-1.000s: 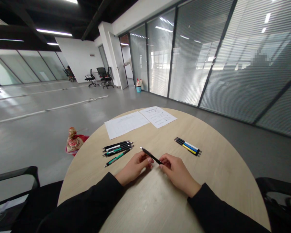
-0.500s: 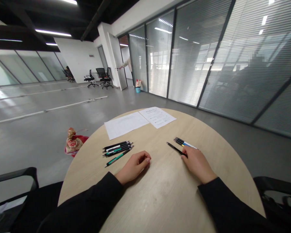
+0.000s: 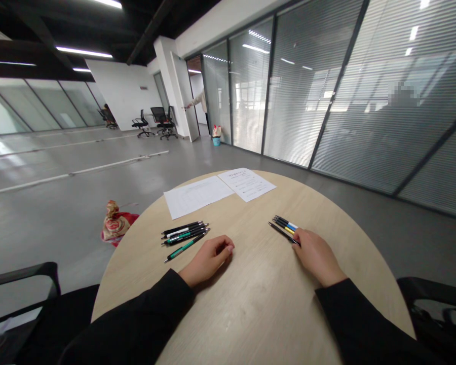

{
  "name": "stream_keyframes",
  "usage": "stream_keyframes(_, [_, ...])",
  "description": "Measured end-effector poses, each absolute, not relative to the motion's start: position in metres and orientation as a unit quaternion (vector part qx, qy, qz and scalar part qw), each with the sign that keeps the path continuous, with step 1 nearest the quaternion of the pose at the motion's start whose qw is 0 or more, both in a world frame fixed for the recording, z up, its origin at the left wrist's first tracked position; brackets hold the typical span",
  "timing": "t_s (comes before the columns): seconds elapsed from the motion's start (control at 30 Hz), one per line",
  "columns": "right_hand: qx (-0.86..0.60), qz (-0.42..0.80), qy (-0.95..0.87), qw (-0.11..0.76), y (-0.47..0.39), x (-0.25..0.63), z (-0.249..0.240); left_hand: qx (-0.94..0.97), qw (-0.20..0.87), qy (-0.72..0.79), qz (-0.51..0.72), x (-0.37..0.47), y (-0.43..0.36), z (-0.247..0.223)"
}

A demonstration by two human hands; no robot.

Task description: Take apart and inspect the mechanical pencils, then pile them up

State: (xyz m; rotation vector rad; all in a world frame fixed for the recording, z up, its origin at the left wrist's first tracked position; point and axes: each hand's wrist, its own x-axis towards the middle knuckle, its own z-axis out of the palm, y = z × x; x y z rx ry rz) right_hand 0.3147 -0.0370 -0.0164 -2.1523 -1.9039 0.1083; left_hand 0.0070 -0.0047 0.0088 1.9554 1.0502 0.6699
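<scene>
Left hand: the left hand (image 3: 209,259) rests on the bench (image 3: 251,304). Its fingers bend in loosely, about half open, with a gap by the thumb. I can see nothing in them.
Right hand: the right hand (image 3: 319,256) has its fingers closed on the back end of the black pen (image 3: 281,232).
Black pen: it lies slantwise, with its tip pointing up and to the left, just beside the row of pens (image 3: 289,226).
Row of pens: they lie side by side near the right hand. White, blue and yellow show on them. The hand hides their back ends, and I cannot tell if it touches them.
Pile of pens: the pile of pens (image 3: 182,234) is on the left side of the bench. They are mostly black, with some white and green bits.
Green pen: the green and black pen (image 3: 185,247) lies at the near side of the pile, between it and the left arm.
Papers: the left paper (image 3: 197,196) and the right paper (image 3: 247,185) lie flat at the far side. Both have print too small to read.
Floor: a red and tan bag (image 3: 116,224) sits left of the bench.
Door: far back, a person's arm (image 3: 196,100) reaches to the open door (image 3: 183,94).
</scene>
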Motion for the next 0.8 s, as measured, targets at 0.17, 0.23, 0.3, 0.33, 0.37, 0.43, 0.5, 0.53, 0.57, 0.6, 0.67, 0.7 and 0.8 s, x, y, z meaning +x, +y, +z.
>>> stream_keyframes(0.17, [-0.75, 0.029, -0.65, 0.122, -0.036, 0.315, -0.017, 0.781, 0.386, 0.413, 0.266, 0.006, -0.003, 0.006])
stream_keyframes(0.23, [-0.753, 0.026, -0.647, 0.122, -0.036, 0.314, -0.017, 0.784, 0.383, 0.411, 0.264, 0.005, -0.003, 0.006])
stream_keyframes(0.3, [-0.752, 0.024, -0.648, 0.122, -0.035, 0.314, -0.017, 0.791, 0.37, 0.412, 0.261, 0.005, -0.003, 0.008])
stream_keyframes(0.33, [-0.751, 0.022, -0.649, 0.121, -0.035, 0.314, -0.018, 0.795, 0.36, 0.414, 0.259, 0.005, -0.003, 0.009])
stream_keyframes(0.37, [-0.75, 0.02, -0.65, 0.12, -0.034, 0.315, -0.018, 0.799, 0.351, 0.415, 0.258, 0.005, -0.003, 0.01])
stream_keyframes(0.43, [-0.75, 0.014, -0.651, 0.118, -0.033, 0.316, -0.02, 0.804, 0.335, 0.418, 0.257, 0.004, -0.003, 0.012])
stream_keyframes(0.5, [-0.751, 0.008, -0.65, 0.115, -0.032, 0.318, -0.021, 0.807, 0.325, 0.422, 0.257, 0.003, -0.003, 0.014])
stream_keyframes(0.53, [-0.752, 0.004, -0.649, 0.115, -0.032, 0.319, -0.022, 0.807, 0.32, 0.424, 0.257, 0.002, -0.002, 0.015])
stream_keyframes(0.57, [-0.752, 0.0, -0.649, 0.115, -0.032, 0.32, -0.022, 0.808, 0.315, 0.426, 0.256, 0.001, -0.001, 0.015])
stream_keyframes(0.6, [-0.752, -0.002, -0.649, 0.115, -0.032, 0.32, -0.022, 0.81, 0.309, 0.428, 0.255, 0.0, -0.001, 0.015])
stream_keyframes(0.67, [-0.753, -0.005, -0.648, 0.114, -0.032, 0.322, -0.023, 0.814, 0.298, 0.429, 0.253, -0.002, 0.001, 0.014])
stream_keyframes(0.7, [-0.754, -0.005, -0.646, 0.114, -0.031, 0.323, -0.023, 0.818, 0.29, 0.428, 0.252, -0.003, 0.002, 0.014])
stream_keyframes(0.8, [-0.76, -0.006, -0.64, 0.116, -0.031, 0.325, -0.024, 0.83, 0.264, 0.425, 0.244, -0.006, 0.005, 0.012])
